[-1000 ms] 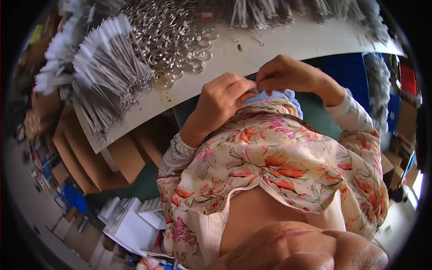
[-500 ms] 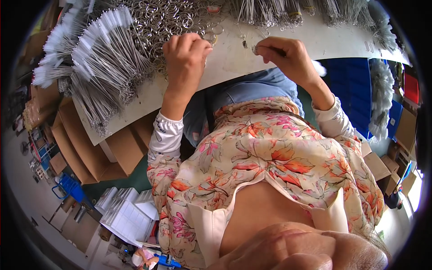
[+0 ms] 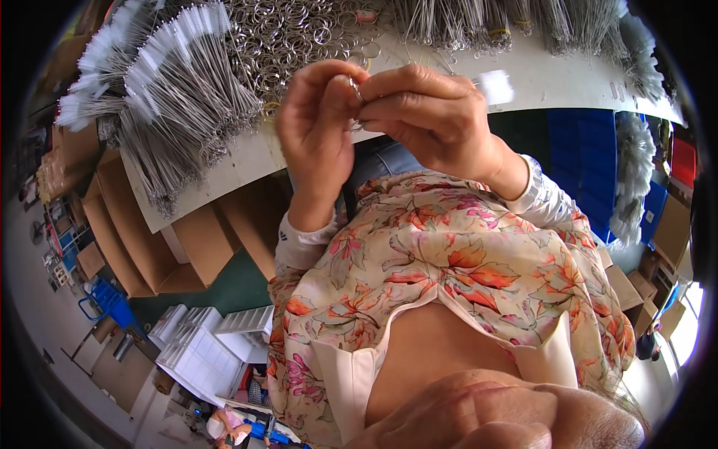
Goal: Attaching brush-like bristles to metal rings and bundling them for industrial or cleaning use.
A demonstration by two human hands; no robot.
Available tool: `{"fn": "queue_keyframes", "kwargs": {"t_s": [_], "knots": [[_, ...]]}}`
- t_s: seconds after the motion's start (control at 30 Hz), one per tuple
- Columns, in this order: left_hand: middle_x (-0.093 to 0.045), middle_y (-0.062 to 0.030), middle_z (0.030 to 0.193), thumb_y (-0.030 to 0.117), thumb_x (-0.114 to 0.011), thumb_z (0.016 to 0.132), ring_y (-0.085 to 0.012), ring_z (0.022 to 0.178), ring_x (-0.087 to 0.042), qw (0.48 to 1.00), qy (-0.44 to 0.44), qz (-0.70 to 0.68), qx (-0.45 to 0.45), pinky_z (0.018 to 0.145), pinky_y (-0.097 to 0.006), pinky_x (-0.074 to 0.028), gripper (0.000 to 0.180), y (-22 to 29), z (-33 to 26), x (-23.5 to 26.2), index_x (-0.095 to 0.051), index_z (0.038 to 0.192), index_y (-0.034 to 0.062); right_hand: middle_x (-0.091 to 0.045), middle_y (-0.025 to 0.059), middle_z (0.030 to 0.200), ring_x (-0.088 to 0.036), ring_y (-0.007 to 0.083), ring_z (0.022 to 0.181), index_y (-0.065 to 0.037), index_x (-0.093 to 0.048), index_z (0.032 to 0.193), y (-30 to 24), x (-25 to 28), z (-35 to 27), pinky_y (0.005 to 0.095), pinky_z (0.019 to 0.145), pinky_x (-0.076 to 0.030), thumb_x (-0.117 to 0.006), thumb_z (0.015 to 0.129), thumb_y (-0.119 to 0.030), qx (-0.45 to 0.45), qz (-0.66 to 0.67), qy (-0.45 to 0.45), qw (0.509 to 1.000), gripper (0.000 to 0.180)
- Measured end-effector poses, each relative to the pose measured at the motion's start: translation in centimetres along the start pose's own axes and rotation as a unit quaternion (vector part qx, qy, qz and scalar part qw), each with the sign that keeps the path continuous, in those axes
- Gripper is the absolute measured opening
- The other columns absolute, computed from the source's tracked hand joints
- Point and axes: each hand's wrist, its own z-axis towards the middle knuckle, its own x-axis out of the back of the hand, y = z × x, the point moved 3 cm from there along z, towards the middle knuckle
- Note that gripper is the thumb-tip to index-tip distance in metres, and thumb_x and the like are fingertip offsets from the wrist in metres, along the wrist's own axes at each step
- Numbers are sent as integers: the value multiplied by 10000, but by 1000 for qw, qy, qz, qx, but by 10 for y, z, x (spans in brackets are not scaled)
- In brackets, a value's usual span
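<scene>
My left hand and my right hand meet above the front edge of the table, fingertips touching. Pinched in my left fingers is a metal split ring. My right hand is closed around thin wire-handled brushes; small wire loops show below its fingertips. Past the back of that hand stick out white brush bristles, slightly blurred. The wire shafts are hidden by my right hand, and how many brushes it holds I cannot tell. Beyond my left hand lies a heap of metal rings.
Bundles of wire brushes lie at the table's left, and more wire bundles along its far side. The pale table ends just under my hands. Cardboard boxes stand below left; blue bins are at right.
My hands were apart, the left at the ring heap and the right holding loops over the table. Both have come together, the right moving left and nearer, and the brush bristles have swung farther away.
</scene>
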Motion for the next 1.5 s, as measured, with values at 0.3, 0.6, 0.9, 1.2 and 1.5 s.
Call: {"fn": "queue_keyframes", "kwargs": {"t_s": [0.3,0.6,0.9,1.2,1.5], "knots": [[-652,-137,987,-100,-631,784,-158,874,-649,936,-66,336,-84,750,-249,-550,238,48,-1,-6,-623,1020,-68,-636,19,870,-631,204,659,-60,-676,819,0,0,6,288,549,-509,-705,660,-25,69,-55,-46,995,165],[-664,-141,976,-129,-640,707,-170,781,-676,844,-53,470,-253,697,-242,-558,298,52,-1,-16,-647,998,-66,-568,-14,690,-412,21,497,-34,-642,913,14,1,12,171,437,-297,-601,906,-210,-355,305,-32,883,181],[-662,-143,975,-153,-616,727,-142,820,-655,876,-63,436,-199,681,-216,-561,291,63,13,-5,-641,1006,-75,-645,34,757,-487,45,532,5,-667,940,31,-2,28,187,478,-386,-637,877,-126,-374,291,-180,862,148],[-675,-132,767,430,-654,798,-295,707,-655,510,66,858,8,656,-376,-503,382,83,92,96,-679,849,53,-624,7,787,-596,193,826,-131,-682,789,67,-53,-26,319,703,-502,-664,682,-83,95,-254,-132,953,119],[-668,-117,732,373,-676,773,-282,686,-651,566,118,816,-22,619,-386,-492,310,93,91,121,-665,792,64,-600,152,708,-598,363,694,-6,-622,762,102,22,84,441,639,-494,-570,818,-202,-53,-374,-47,925,210]]}}
